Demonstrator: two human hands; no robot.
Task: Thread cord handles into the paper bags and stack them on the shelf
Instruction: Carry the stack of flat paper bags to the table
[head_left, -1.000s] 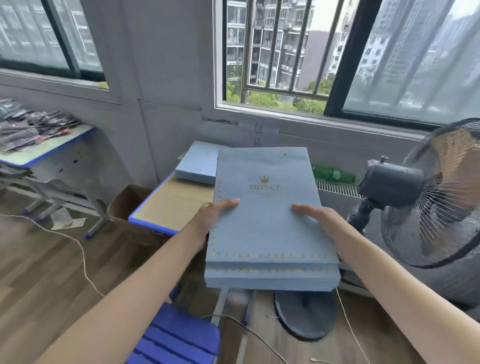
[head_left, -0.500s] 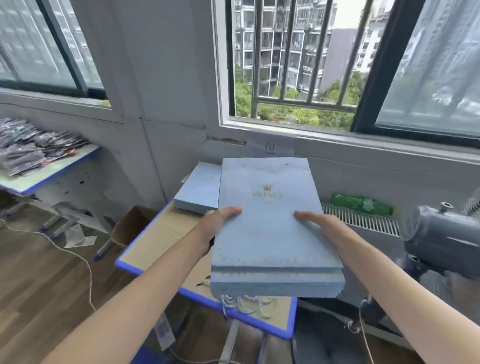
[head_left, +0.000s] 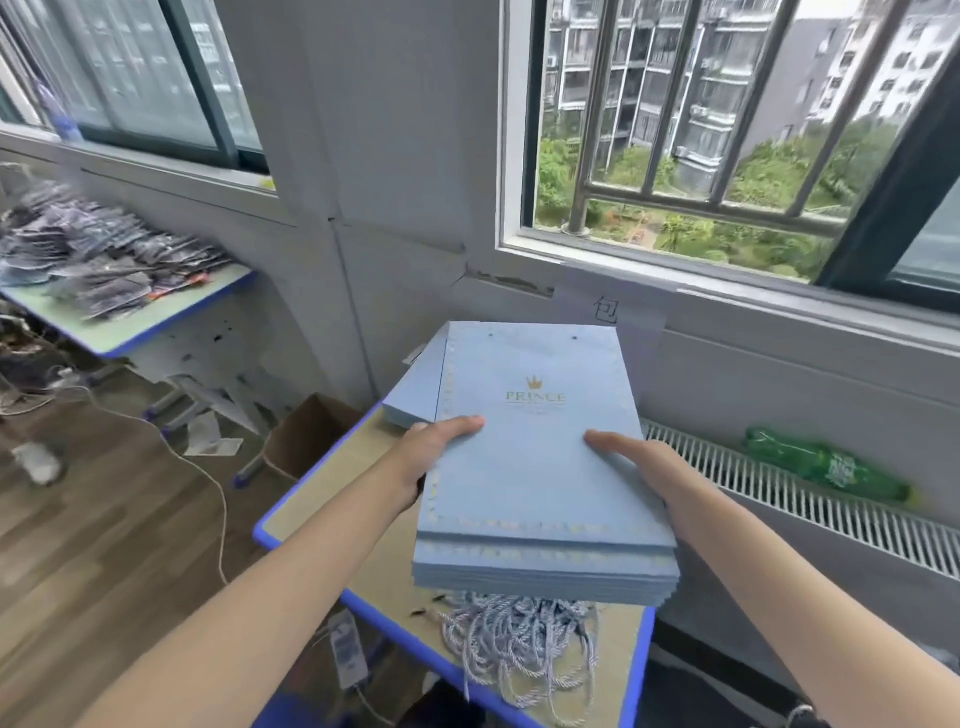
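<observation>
Since 0.5 s ago: stack of flat light-blue paper bags w/ gold crown logo (head_left: 530, 467) now further over the blue-edged tan surface (head_left: 306, 499), near end above the pile of white twisted cord handles (head_left: 519, 644). Left hand (head_left: 441, 447) grips stack's left edge, thumb on top, fingers under. Right hand (head_left: 639, 457) grips right edge, same way. Second, smaller stack of light-blue bags (head_left: 415, 395) lies on surface just left of held stack, partly covered. Green plastic bottle (head_left: 826, 462) on white radiator (head_left: 779, 499), right of stack.

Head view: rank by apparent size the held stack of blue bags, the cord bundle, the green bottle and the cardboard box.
1. stack of blue bags, though nearest the camera
2. cord bundle, partly hidden under the stack
3. green bottle and cardboard box: alike, unranked; box partly hidden
</observation>
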